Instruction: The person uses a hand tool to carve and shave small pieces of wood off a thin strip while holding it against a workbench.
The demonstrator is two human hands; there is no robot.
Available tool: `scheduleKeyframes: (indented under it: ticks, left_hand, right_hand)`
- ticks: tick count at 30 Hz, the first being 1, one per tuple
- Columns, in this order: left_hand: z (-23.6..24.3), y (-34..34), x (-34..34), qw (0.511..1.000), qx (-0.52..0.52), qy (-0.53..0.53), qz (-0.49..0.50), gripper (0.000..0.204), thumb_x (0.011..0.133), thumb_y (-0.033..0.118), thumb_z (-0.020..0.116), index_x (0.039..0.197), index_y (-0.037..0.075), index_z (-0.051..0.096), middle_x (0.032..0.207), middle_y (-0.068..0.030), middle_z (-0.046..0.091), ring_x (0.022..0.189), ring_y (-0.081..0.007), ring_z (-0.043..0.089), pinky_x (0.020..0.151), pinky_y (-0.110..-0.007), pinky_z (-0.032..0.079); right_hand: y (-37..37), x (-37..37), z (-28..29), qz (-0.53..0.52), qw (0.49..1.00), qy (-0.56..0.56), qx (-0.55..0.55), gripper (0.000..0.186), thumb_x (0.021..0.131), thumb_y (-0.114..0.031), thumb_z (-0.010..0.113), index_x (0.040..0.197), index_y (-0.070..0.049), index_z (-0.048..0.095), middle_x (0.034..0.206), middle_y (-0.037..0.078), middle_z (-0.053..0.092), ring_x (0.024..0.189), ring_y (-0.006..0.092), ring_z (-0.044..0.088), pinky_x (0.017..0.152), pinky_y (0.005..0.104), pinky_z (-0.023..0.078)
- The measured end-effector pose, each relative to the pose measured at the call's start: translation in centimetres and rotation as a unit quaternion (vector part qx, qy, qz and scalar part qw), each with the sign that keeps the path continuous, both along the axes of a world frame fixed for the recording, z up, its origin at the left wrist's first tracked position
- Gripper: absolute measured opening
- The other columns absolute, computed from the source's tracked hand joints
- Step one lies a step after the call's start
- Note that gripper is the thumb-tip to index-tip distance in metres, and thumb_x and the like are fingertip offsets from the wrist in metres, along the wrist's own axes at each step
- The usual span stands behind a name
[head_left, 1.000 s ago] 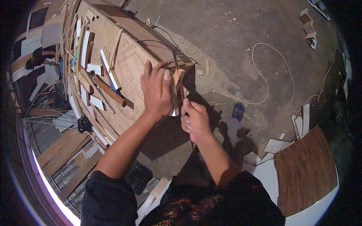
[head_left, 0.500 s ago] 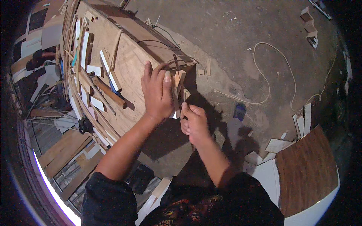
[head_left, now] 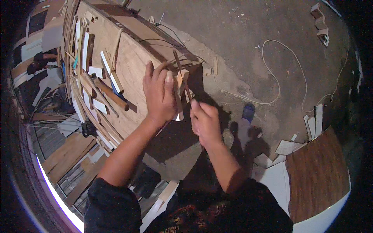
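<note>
At the corner of the wooden worktable, my left hand lies palm down. Its fingers reach forward along a short wooden piece with a pale end, holding it at the table's edge; the thumb is hidden. My right hand is closed round the near end of a long, narrow, dark file-like tool. The tool slants up and left across the side of the wooden piece, its far tip past the table edge. The grip hides its near end.
Wood strips and white-faced offcuts crowd the table's left side, beside a hammer-like wooden handle. Another person is at the far left. A pale cord loops over the floor. A brown panel leans at lower right.
My right hand has shifted slightly right, and the tool now slants more to the left at its far tip. My left hand stays on the wooden piece.
</note>
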State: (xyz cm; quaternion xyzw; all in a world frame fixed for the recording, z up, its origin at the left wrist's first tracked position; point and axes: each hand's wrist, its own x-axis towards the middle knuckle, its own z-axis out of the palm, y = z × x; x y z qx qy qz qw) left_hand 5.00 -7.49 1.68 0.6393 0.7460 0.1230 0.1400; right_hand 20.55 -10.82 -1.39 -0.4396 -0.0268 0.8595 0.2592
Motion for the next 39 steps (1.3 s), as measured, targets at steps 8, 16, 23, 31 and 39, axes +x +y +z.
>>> scheduleKeyframes:
  ticks: [8, 16, 23, 31, 39]
  left_hand:
    - [0.1, 0.6, -0.1, 1.0, 0.001, 0.007, 0.001, 0.041, 0.105, 0.028, 0.033, 0.111, -0.002, 0.06, 0.134, -0.0197, 0.057, 0.14, -0.0517, 0.031, 0.115, -0.055, 0.023]
    - [-0.2, 0.6, -0.8, 1.0, -0.005, 0.007, -0.012, 0.041, 0.105, 0.029, 0.036, 0.114, -0.002, 0.06, 0.134, -0.0191, 0.057, 0.14, -0.0522, 0.031, 0.116, -0.055, 0.022]
    - [0.0, 0.5, -0.6, 1.0, -0.007, 0.011, 0.0, 0.04, 0.104, 0.028, 0.036, 0.115, -0.002, 0.06, 0.136, -0.0203, 0.056, 0.141, -0.0516, 0.03, 0.116, -0.055, 0.022]
    - [0.0, 0.4, -0.4, 1.0, -0.004, 0.005, -0.004, 0.039, 0.105, 0.027, 0.036, 0.114, -0.002, 0.061, 0.136, -0.0197, 0.055, 0.142, -0.0507, 0.03, 0.116, -0.054, 0.022]
    - [0.6, 0.3, 0.0, 0.999, -0.028, -0.017, 0.013, 0.041, 0.104, 0.031, 0.037, 0.115, -0.001, 0.061, 0.138, -0.019, 0.055, 0.143, -0.05, 0.028, 0.117, -0.055, 0.021]
  right_hand:
    - [0.4, -0.3, -0.4, -0.008, 1.0, 0.025, -0.011, 0.043, 0.103, -0.032, 0.059, 0.068, -0.009, 0.047, 0.052, -0.005, 0.036, 0.037, 0.0052, 0.031, 0.035, 0.0246, 0.022]
    - [-0.7, -0.6, -1.1, 0.008, 0.998, -0.034, 0.057, 0.042, 0.104, -0.031, 0.058, 0.069, -0.009, 0.049, 0.053, -0.005, 0.037, 0.037, 0.0051, 0.03, 0.035, 0.025, 0.021]
    - [0.4, -0.2, -0.8, 0.008, 1.0, -0.016, 0.007, 0.043, 0.104, -0.033, 0.058, 0.068, -0.012, 0.047, 0.053, -0.005, 0.035, 0.038, 0.0053, 0.03, 0.035, 0.0245, 0.021]
    - [0.1, 0.0, -1.3, 0.003, 1.0, -0.014, 0.018, 0.041, 0.104, -0.03, 0.057, 0.069, -0.013, 0.046, 0.056, -0.006, 0.037, 0.04, 0.0049, 0.031, 0.037, 0.025, 0.021]
    - [-1.6, 1.1, -0.2, 0.005, 0.999, -0.044, -0.008, 0.04, 0.103, -0.028, 0.06, 0.07, -0.01, 0.047, 0.056, -0.006, 0.039, 0.04, 0.0049, 0.032, 0.036, 0.0238, 0.021]
